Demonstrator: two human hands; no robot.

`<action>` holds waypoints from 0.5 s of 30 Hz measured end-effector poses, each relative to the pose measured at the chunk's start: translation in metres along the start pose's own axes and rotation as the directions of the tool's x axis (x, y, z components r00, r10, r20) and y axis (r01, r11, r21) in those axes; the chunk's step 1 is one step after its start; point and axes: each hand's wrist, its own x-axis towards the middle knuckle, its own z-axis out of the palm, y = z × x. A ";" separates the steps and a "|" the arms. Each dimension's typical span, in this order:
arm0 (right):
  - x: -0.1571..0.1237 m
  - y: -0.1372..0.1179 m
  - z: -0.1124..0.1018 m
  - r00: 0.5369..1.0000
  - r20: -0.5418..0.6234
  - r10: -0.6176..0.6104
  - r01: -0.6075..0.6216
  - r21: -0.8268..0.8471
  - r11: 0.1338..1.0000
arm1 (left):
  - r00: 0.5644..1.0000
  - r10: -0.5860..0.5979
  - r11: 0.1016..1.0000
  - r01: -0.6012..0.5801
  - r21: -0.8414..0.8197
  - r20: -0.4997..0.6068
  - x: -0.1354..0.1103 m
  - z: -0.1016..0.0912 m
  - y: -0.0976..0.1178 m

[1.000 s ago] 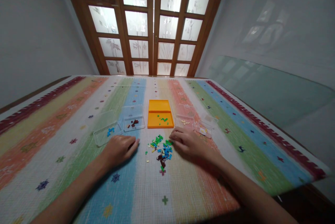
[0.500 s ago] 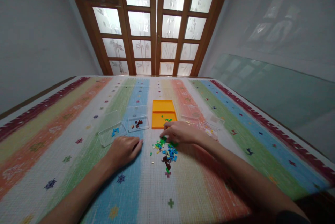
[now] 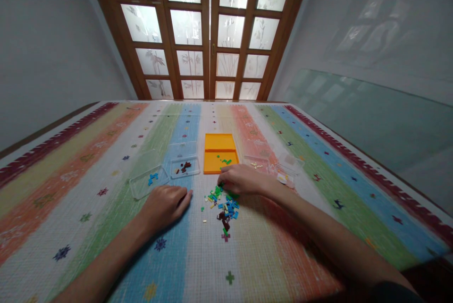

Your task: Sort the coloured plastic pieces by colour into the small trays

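Note:
A pile of small building bricks (image 3: 228, 206) in green, blue, brown and pale yellow lies loose on the tablecloth. My right hand (image 3: 240, 180) is over the pile's far side, by the front edge of an open orange case (image 3: 220, 142). Its fingers are bent together; whatever they pinch is hidden. Several green bricks (image 3: 226, 161) lie in the case's nearer half. To the left of the pile, my left hand (image 3: 166, 203) rests on the cloth, loosely curled with the thumb stretched out, and nothing shows in it.
Left of the case stand a clear box with brown bricks (image 3: 185, 167) and another with blue bricks (image 3: 152, 178). Clear boxes to the right hold cream bricks (image 3: 256, 165) and yellow-white pieces (image 3: 282, 178). A striped tablecloth (image 3: 208, 265) covers the table.
My right hand has drawn its fingers closer together and shifted slightly over the pile's far edge. The left hand stays in place. The view has tilted a little.

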 end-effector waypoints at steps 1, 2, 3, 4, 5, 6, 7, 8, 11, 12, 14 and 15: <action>-0.001 -0.001 0.000 1.000 0.001 0.011 -0.011 -0.017 1.000 | 1.000 -0.001 1.000 0.001 0.000 0.002 0.000 0.000 0.000; -0.001 -0.002 -0.001 1.000 0.003 0.024 -0.024 -0.038 0.999 | 1.000 -0.001 1.000 0.001 -0.002 0.006 0.000 0.000 0.000; -0.001 -0.003 -0.001 0.999 0.006 0.036 -0.036 -0.060 0.998 | 1.000 -0.003 1.000 0.003 -0.003 0.009 0.000 0.001 0.000; -0.002 -0.004 -0.002 0.999 0.010 0.045 -0.044 -0.080 0.996 | 1.000 -0.002 1.000 0.002 -0.006 0.011 0.000 0.001 0.000; -0.002 -0.005 -0.003 0.999 0.014 0.049 -0.047 -0.097 0.994 | 1.000 -0.001 1.000 0.001 -0.009 0.012 0.000 0.001 0.000; -0.002 -0.005 -0.003 0.999 0.020 0.046 -0.044 -0.109 0.993 | 1.000 0.003 1.000 -0.003 -0.014 0.013 0.000 0.001 0.001; -0.002 -0.005 -0.003 0.999 0.027 0.040 -0.037 -0.118 0.992 | 1.000 0.008 1.000 -0.007 -0.019 0.015 0.000 0.001 0.001; -0.002 -0.005 -0.003 0.999 0.033 0.034 -0.030 -0.126 0.992 | 1.000 0.011 1.000 -0.011 -0.023 0.015 0.000 0.001 0.001; -0.001 -0.004 -0.001 0.999 0.034 0.033 -0.028 -0.148 0.989 | 1.000 0.022 0.999 -0.022 -0.032 0.017 0.000 0.001 0.002; -0.001 -0.004 0.000 0.999 0.031 0.036 -0.031 -0.156 0.987 | 1.000 0.025 0.999 -0.024 -0.035 0.018 0.000 0.001 0.002; 0.001 -0.003 0.003 0.999 0.022 0.039 -0.035 -0.171 0.985 | 0.999 0.027 0.999 -0.026 -0.038 0.022 0.001 0.001 0.002; 0.002 -0.003 0.004 0.999 0.017 0.040 -0.036 -0.179 0.983 | 0.999 0.028 0.999 -0.027 -0.037 0.021 0.001 0.001 0.002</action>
